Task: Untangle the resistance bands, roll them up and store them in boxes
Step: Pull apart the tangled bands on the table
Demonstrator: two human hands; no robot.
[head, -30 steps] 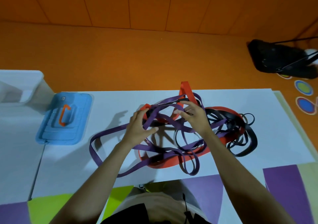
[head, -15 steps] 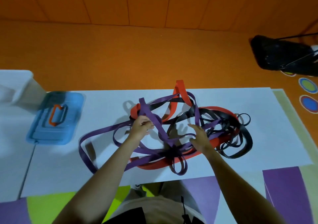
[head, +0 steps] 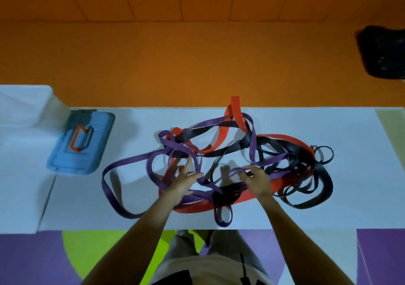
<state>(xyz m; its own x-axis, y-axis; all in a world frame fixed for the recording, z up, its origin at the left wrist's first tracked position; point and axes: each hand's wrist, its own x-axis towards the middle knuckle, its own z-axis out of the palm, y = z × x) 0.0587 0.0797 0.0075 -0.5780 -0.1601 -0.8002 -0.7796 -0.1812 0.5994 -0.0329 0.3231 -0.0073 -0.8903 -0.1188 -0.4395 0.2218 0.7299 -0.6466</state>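
Three flat elastic bands tangled mid white table (head: 355, 164): purple band (head: 131, 154), red band (head: 234, 109), black band (head: 327, 186). Left hand (head: 185, 180) splayed, steadying loops; right hand (head: 257, 180) pinches purple strand, probably teasing it free.

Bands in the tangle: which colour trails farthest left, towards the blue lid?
The purple band: its loop trails out toward the lid; the red band and black band stay piled.
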